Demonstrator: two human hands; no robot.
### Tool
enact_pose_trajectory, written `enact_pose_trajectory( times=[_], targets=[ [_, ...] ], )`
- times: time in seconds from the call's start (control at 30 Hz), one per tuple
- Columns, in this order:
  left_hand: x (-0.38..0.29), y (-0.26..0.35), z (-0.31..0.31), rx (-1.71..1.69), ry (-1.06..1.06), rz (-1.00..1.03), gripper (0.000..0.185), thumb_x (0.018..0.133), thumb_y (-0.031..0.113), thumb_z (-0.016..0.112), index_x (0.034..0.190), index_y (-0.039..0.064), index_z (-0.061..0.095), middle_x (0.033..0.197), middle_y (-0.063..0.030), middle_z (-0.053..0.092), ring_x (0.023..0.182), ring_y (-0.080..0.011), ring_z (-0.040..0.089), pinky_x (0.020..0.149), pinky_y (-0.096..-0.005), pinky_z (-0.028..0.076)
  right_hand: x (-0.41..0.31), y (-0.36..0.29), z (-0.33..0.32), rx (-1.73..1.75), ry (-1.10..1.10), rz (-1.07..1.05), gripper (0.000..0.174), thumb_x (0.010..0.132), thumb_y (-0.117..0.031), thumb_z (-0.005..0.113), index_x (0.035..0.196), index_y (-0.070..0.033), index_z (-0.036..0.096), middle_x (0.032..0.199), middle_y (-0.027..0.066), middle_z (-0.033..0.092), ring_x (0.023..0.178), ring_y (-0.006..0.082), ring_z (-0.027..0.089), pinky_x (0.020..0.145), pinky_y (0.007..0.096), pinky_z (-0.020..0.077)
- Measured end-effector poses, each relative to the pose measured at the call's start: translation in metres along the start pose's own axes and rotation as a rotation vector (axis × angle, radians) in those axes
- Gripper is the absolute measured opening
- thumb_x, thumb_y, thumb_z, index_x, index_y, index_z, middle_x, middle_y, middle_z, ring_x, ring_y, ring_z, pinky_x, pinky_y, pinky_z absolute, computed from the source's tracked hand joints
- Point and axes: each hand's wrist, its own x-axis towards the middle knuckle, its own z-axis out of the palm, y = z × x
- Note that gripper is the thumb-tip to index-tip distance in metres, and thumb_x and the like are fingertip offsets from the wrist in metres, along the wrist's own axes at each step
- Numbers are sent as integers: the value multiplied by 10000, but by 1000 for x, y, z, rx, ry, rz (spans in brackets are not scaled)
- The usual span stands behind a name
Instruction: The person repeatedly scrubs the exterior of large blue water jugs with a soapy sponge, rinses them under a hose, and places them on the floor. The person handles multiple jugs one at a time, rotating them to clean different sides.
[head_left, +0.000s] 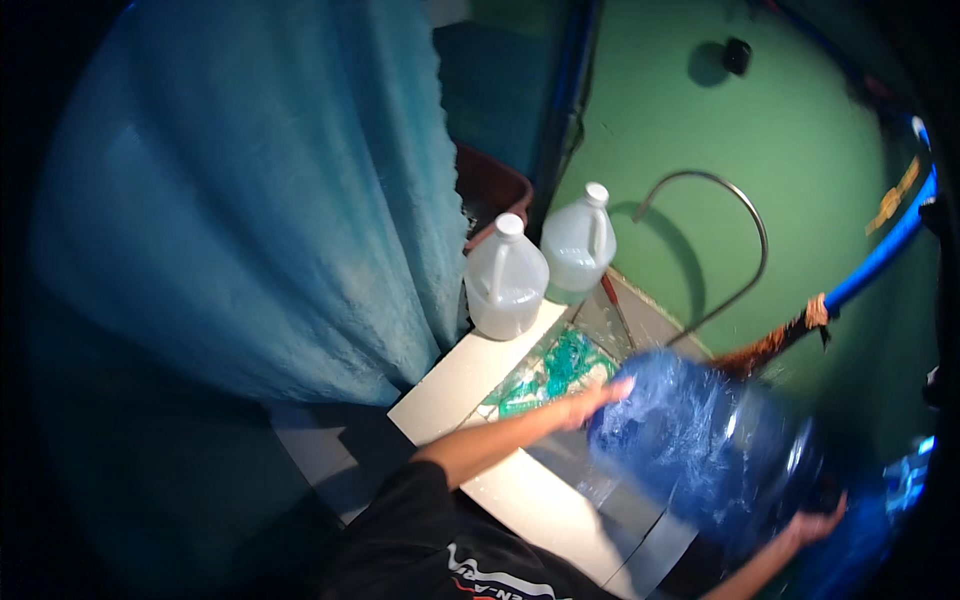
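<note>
A large clear blue plastic water bottle (705, 442) lies tilted between my two hands, somewhat blurred. My left hand (592, 403) is on its base end, near the middle of the view. At its other end, lower right, my right hand (819, 523) holds it; the neck there is dark and hard to make out. Beyond my left hand, green and clear plastic scraps (559, 371) lie in the tiled recess. Two translucent plastic jugs with white caps, one nearer (507, 289) and one farther (577, 244), stand upright by the recess, each partly filled with liquid.
A blue curtain (285, 187) hangs at the left, beside a dark red basin (495, 184). A curved metal pipe (759, 225) rises before the green wall (645, 127). A blue hose (877, 259) runs along the right. A white tiled ledge (442, 394) borders the recess.
</note>
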Motion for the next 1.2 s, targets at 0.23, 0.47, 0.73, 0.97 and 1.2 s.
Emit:
enact_pose_trajectory(
  times=[0.23, 0.47, 0.73, 0.97, 1.2],
  targets=[
    [-99, 26, -39, 94, 147, 371, 773, 831, 313, 734, 1456, -12, 417, 1312, -166, 591, 1211, -272, 583, 1075, -414, 453, -72, 56, -25, 258, -210, -87, 394, 918, -370, 566, 1049, -1, 604, 994, 161, 632, 1000, 250, 608, 1002, 403, 456],
    [-144, 44, -3, 550, 331, 655, 915, 704, 235, 839, 1457, -40, 398, 1337, -136, 535, 1222, -216, 520, 1060, -355, 407, -63, 199, -34, 193, 50, 742, 564, 916, -534, 521, 1155, -43, 663, 1079, 84, 671, 982, 251, 650, 915, 389, 525],
    [-272, 90, 54, 1427, 526, 814, 1191, 486, 368, 930, 1468, -53, 402, 1451, -259, 431, 1371, -404, 393, 1129, -500, 323, -225, 385, -1, 29, -336, 1278, 674, 1020, -556, 389, 1397, -14, 520, 1365, 144, 585, 1240, 280, 560, 1074, 445, 445],
    [-294, 106, 91, 1817, 703, 489, 1151, 543, 437, 869, 1481, -21, 384, 1401, -222, 448, 1329, -383, 438, 1106, -486, 344, -321, 451, 78, 228, -576, 1639, 396, 973, -429, 494, 1067, -85, 666, 991, 117, 722, 851, 231, 707, 793, 446, 586],
    [-295, 103, 94, 1995, 782, 383, 1071, 567, 304, 933, 1456, -1, 420, 1429, -251, 460, 1320, -404, 451, 1108, -500, 363, -297, 475, 80, -205, -1094, 1629, 372, 898, -490, 590, 1134, -218, 684, 1042, 77, 690, 777, 140, 647, 664, 361, 526]
  ],
)
